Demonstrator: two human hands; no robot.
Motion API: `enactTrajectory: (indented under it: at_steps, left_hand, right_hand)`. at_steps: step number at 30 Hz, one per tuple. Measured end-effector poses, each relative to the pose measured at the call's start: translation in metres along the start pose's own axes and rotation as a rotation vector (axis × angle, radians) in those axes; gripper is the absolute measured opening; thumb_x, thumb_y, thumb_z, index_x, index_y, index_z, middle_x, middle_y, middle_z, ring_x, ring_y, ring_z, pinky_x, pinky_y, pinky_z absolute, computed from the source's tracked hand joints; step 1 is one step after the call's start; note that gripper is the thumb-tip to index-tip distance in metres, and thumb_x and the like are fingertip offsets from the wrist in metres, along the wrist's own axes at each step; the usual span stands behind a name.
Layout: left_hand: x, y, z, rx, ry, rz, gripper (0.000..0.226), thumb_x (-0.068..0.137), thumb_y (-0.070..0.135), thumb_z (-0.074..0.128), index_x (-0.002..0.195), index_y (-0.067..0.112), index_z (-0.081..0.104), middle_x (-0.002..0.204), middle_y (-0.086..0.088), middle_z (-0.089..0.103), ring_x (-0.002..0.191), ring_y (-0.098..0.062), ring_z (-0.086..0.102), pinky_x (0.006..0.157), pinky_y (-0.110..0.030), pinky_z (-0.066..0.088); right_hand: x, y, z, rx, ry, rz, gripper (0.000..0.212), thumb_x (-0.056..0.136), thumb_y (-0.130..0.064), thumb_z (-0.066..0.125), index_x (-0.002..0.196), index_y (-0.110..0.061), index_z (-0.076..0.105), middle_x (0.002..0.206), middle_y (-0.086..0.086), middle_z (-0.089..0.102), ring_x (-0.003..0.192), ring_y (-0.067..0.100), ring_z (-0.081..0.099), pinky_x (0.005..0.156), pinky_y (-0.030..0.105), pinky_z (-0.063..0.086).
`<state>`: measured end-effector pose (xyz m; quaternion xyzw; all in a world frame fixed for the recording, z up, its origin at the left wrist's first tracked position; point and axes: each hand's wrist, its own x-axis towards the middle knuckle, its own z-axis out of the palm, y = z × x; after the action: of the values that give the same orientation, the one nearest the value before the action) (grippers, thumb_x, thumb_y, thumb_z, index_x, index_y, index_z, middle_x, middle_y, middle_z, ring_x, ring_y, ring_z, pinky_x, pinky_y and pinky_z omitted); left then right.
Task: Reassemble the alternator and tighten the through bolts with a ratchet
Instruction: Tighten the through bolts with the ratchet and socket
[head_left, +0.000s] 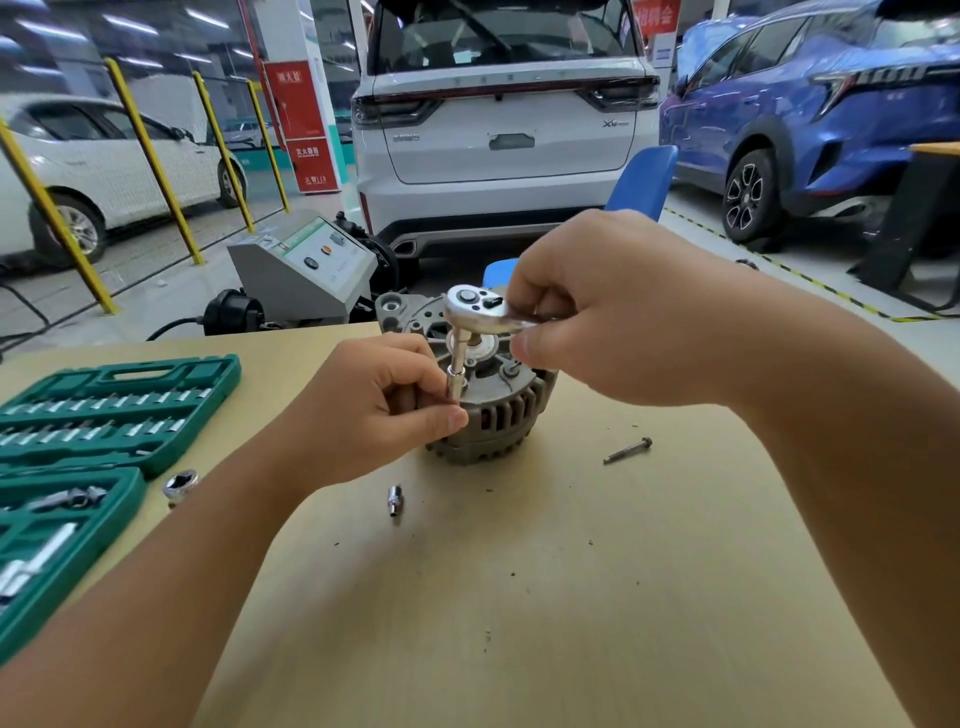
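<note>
With the alternator (483, 395) upright on the table (571, 597), my left hand (384, 410) pinches the socket (456, 382) steady on a through bolt while my right hand (613, 312) grips the ratchet (480, 307) handle for leverage.

Grey alternator (485, 410) upright on table, ratchet (475, 306) socket on its bolt.

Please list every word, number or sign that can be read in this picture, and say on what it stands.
"X" then blurred characters: badge on the white car's tailgate.
Chinese characters on the red pillar signs: too blurred to read surely.
Red banner: blurred.
Machine's panel label: too small.
Ratchet, green socket case: no readable text.
</note>
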<state>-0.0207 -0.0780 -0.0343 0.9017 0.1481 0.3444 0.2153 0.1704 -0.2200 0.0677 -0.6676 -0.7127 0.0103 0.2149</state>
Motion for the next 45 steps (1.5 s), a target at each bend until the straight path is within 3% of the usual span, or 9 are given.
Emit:
enactTrajectory:
  at_steps: [10, 15, 20, 24, 30, 35, 40, 43, 45]
  left_hand:
    - [-0.002, -0.001, 0.001, -0.034, 0.049, -0.012, 0.024, 0.071, 0.025, 0.089, 0.08, 0.034, 0.069, 0.074, 0.008, 0.062, 0.056, -0.005, 0.05, 0.057, -0.015, 0.042]
    - [-0.003, 0.0, 0.0, -0.025, 0.035, -0.009, 0.019, 0.07, 0.028, 0.089, 0.08, 0.028, 0.073, 0.076, 0.012, 0.062, 0.055, -0.003, 0.049, 0.054, -0.011, 0.04]
    - [-0.003, -0.001, 0.001, -0.029, 0.023, -0.005, 0.015, 0.076, 0.028, 0.09, 0.085, 0.026, 0.078, 0.079, 0.007, 0.065, 0.056, -0.009, 0.053, 0.054, -0.017, 0.045]
    - [-0.002, -0.003, 0.002, -0.027, 0.025, -0.028, 0.019, 0.077, 0.027, 0.088, 0.091, 0.017, 0.081, 0.079, 0.005, 0.066, 0.057, -0.014, 0.056, 0.054, -0.02, 0.047]
    - [-0.002, -0.003, 0.003, -0.007, 0.047, 0.013, 0.02, 0.076, 0.029, 0.086, 0.09, 0.035, 0.073, 0.077, 0.006, 0.063, 0.056, -0.011, 0.053, 0.056, -0.016, 0.044]
    - [-0.001, -0.003, 0.002, 0.022, 0.033, 0.019, 0.017, 0.078, 0.033, 0.087, 0.088, 0.031, 0.074, 0.079, 0.013, 0.061, 0.058, -0.006, 0.052, 0.056, -0.01, 0.041]
    - [-0.002, 0.0, 0.002, 0.015, 0.027, 0.053, 0.021, 0.079, 0.031, 0.083, 0.087, 0.043, 0.068, 0.077, 0.014, 0.061, 0.061, -0.006, 0.055, 0.058, -0.01, 0.041]
    - [-0.001, 0.002, 0.005, 0.028, 0.054, 0.076, 0.014, 0.082, 0.034, 0.087, 0.085, 0.024, 0.076, 0.076, 0.013, 0.06, 0.059, -0.005, 0.052, 0.057, -0.014, 0.041]
    - [0.001, 0.006, 0.01, 0.04, 0.098, 0.124, 0.03, 0.086, 0.035, 0.08, 0.09, 0.005, 0.079, 0.076, 0.008, 0.059, 0.059, -0.007, 0.049, 0.056, -0.018, 0.04]
  right_hand:
    - [-0.002, -0.004, 0.005, -0.046, -0.05, 0.001, 0.005, 0.093, -0.022, 0.066, 0.089, -0.021, 0.07, 0.072, -0.009, 0.05, 0.067, 0.013, 0.051, 0.053, 0.026, 0.038]
    - [-0.003, -0.005, 0.008, -0.063, -0.023, -0.031, 0.003, 0.088, -0.018, 0.069, 0.088, -0.019, 0.071, 0.069, -0.006, 0.051, 0.071, 0.028, 0.058, 0.064, 0.045, 0.057]
    - [-0.001, -0.003, 0.007, -0.107, 0.01, -0.011, 0.005, 0.087, -0.016, 0.069, 0.091, -0.016, 0.072, 0.077, -0.001, 0.06, 0.076, 0.031, 0.062, 0.067, 0.049, 0.058]
    - [0.0, 0.0, 0.007, -0.098, -0.032, 0.003, 0.003, 0.089, -0.017, 0.068, 0.087, -0.017, 0.071, 0.079, 0.003, 0.063, 0.075, 0.031, 0.063, 0.061, 0.045, 0.056]
    - [0.002, 0.004, 0.007, -0.032, -0.037, 0.007, 0.008, 0.091, -0.023, 0.07, 0.087, -0.016, 0.07, 0.076, -0.002, 0.059, 0.07, 0.027, 0.057, 0.058, 0.035, 0.047]
    - [0.0, -0.003, 0.009, 0.006, -0.056, 0.008, 0.014, 0.091, -0.023, 0.071, 0.08, -0.029, 0.064, 0.07, -0.012, 0.053, 0.065, 0.013, 0.055, 0.053, 0.024, 0.04]
    - [-0.002, -0.003, 0.003, -0.035, -0.129, 0.04, 0.019, 0.093, -0.029, 0.07, 0.074, -0.025, 0.066, 0.064, -0.005, 0.057, 0.058, 0.017, 0.054, 0.051, 0.028, 0.044]
    - [-0.005, -0.007, -0.001, 0.057, -0.257, 0.11, 0.03, 0.095, -0.028, 0.068, 0.067, -0.021, 0.063, 0.058, 0.002, 0.067, 0.044, 0.013, 0.061, 0.038, 0.022, 0.045]
    - [-0.008, -0.011, -0.002, 0.094, -0.316, 0.155, 0.031, 0.096, -0.028, 0.067, 0.067, -0.02, 0.061, 0.051, 0.0, 0.066, 0.035, 0.009, 0.058, 0.03, 0.015, 0.035]
